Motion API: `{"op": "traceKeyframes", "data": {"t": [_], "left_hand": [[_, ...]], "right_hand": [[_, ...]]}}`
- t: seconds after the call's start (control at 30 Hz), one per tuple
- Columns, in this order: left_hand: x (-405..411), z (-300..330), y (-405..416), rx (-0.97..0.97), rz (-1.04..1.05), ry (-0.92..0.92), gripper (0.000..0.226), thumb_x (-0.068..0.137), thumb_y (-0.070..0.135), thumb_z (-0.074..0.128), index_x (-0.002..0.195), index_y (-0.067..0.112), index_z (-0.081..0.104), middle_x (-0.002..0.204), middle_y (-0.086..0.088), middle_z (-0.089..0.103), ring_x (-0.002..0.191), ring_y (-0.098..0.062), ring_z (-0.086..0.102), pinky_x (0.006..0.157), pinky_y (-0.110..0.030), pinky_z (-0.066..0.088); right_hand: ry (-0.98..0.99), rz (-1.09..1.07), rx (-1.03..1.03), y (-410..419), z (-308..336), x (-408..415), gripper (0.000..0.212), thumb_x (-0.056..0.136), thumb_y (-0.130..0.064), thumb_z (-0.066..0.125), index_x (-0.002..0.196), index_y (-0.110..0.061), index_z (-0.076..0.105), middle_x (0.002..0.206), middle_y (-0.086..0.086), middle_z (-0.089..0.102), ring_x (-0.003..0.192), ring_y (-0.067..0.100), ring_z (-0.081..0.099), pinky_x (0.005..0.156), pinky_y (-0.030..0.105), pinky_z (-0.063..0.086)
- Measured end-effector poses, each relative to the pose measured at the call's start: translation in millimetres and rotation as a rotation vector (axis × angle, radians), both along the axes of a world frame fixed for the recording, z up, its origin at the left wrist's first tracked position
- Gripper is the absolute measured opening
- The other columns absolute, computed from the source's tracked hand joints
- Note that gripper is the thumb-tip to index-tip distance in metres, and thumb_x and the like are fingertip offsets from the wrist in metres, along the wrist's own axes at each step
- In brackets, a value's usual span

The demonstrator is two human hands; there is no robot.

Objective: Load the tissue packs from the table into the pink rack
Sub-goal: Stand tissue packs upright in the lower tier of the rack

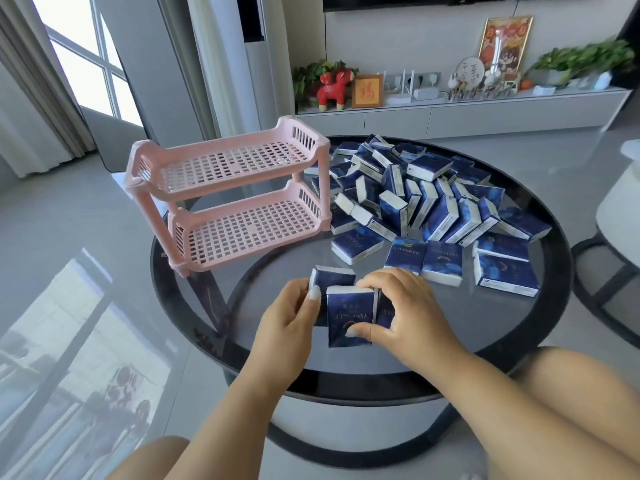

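Near the round table's (540, 216) front edge, left hand (287, 315) and right hand (403, 310) clasp several tissue packs (349, 315) together, apparently squaring a bundle for the pink rack (225, 199), whose two shelves hold none.

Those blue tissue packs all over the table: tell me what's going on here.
A person is gathering small dark-blue tissue packs at the near edge of the round black glass-topped table. The left hand grips them from one side and the right hand pinches them from the other, with the packs bunched upright between the two. The two-tier pink plastic rack stands on the table's left side, both shelves holding nothing. A large heap of blue packs lies to its right.
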State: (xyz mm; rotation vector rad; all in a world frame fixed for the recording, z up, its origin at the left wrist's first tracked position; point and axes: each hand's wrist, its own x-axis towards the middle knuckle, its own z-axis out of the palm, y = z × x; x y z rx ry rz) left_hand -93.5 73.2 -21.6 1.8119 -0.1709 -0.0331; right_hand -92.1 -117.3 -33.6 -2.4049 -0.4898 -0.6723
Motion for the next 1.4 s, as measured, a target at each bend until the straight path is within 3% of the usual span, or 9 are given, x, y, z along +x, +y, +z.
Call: {"op": "traceKeyframes", "data": {"t": [0.13, 0.23, 0.33, 0.43, 0.57, 0.8, 0.97, 1.17, 1.4], "left_hand": [[-0.9, -2.8, 3.8, 0.058, -0.119, -0.017, 0.045, 0.083, 0.065, 0.054, 0.116, 0.034, 0.06, 0.11, 0.013, 0.068, 0.109, -0.009, 0.062, 0.099, -0.038, 0.045], [-1.0, -4.6, 4.5, 0.205, -0.079, -0.087, 0.041, 0.078, 0.059, 0.067, 0.113, 0.039, 0.059, 0.109, 0.018, 0.067, 0.109, -0.005, 0.057, 0.091, -0.026, 0.042], [-1.8, -3.4, 3.7, 0.223, 0.03, -0.124, 0.028, 0.08, 0.049, 0.069, 0.105, 0.045, 0.057, 0.106, 0.017, 0.065, 0.105, -0.006, 0.055, 0.081, -0.023, 0.042], [0.3, -2.5, 7.6, 0.206, 0.14, -0.128, 0.029, 0.081, 0.046, 0.071, 0.105, 0.042, 0.055, 0.105, 0.017, 0.065, 0.085, -0.003, 0.056, 0.074, -0.023, 0.045], [4.0, -1.8, 14.0, 0.18, 0.218, -0.081, 0.028, 0.082, 0.041, 0.071, 0.104, 0.035, 0.054, 0.093, 0.017, 0.066, 0.065, -0.012, 0.057, 0.066, -0.031, 0.055], [6.5, -3.4, 16.7, 0.117, 0.15, 0.013, 0.043, 0.082, 0.038, 0.073, 0.116, 0.023, 0.051, 0.107, 0.007, 0.066, 0.063, -0.018, 0.064, 0.061, -0.042, 0.058], [4.2, 3.5, 16.2, 0.022, 0.014, 0.039, 0.032, 0.087, 0.035, 0.065, 0.112, 0.04, 0.046, 0.11, 0.011, 0.062, 0.063, -0.011, 0.064, 0.057, -0.03, 0.056], [1.4, 5.1, 18.4, 0.054, -0.112, 0.006, 0.061, 0.068, 0.051, 0.076, 0.121, 0.04, 0.046, 0.117, 0.016, 0.062, 0.066, -0.006, 0.059, 0.06, -0.023, 0.051], [-2.3, 6.3, 9.2, 0.216, -0.067, -0.092, 0.071, 0.07, 0.037, 0.084, 0.128, 0.029, 0.044, 0.107, 0.017, 0.061, 0.069, -0.01, 0.062, 0.061, -0.016, 0.05]], "right_hand": [[-0.01, 0.033, 0.043, 0.3, -0.4, 0.3, 0.052, 0.067, -0.059, 0.065, 0.108, -0.032, 0.049, 0.105, -0.009, 0.055, 0.099, 0.005, 0.046, 0.085, 0.028, 0.036], [0.129, 0.079, 0.206, -1.0, -1.4, -2.0, 0.056, 0.067, -0.048, 0.078, 0.111, -0.034, 0.048, 0.108, -0.015, 0.049, 0.102, -0.001, 0.048, 0.088, 0.023, 0.042], [0.207, 0.029, 0.297, -3.3, -1.8, -4.2, 0.061, 0.076, -0.061, 0.063, 0.123, -0.026, 0.046, 0.116, -0.01, 0.048, 0.112, 0.004, 0.049, 0.094, 0.021, 0.041], [0.168, -0.295, -0.002, -2.5, -0.5, -3.9, 0.07, 0.084, -0.067, 0.03, 0.125, -0.015, 0.053, 0.118, 0.002, 0.051, 0.11, 0.02, 0.049, 0.092, 0.033, 0.041], [0.139, -0.453, -0.263, 0.8, -0.7, -3.1, 0.069, 0.084, -0.069, 0.028, 0.092, -0.013, 0.068, 0.091, 0.004, 0.053, 0.09, 0.026, 0.048, 0.077, 0.037, 0.044], [0.261, -0.212, 0.1, 1.2, 10.6, -9.0, 0.039, 0.078, -0.058, 0.06, 0.088, -0.026, 0.041, 0.081, -0.01, 0.052, 0.069, 0.014, 0.05, 0.054, 0.019, 0.034], [0.062, 0.075, 0.233, 3.7, 5.4, -8.9, 0.034, 0.075, -0.051, 0.065, 0.094, -0.031, 0.046, 0.092, -0.021, 0.051, 0.082, -0.002, 0.05, 0.072, 0.002, 0.038], [0.024, 0.118, 0.193, 5.3, 0.5, -5.9, 0.054, 0.072, -0.019, 0.079, 0.113, -0.029, 0.046, 0.107, -0.012, 0.045, 0.073, 0.003, 0.055, 0.071, 0.015, 0.048], [0.568, 0.161, 0.384, 14.2, 14.5, -16.3, 0.088, 0.072, -0.085, 0.03, 0.146, -0.04, 0.014, 0.128, -0.041, 0.024, 0.112, -0.034, 0.024, 0.087, -0.006, 0.024]]}}
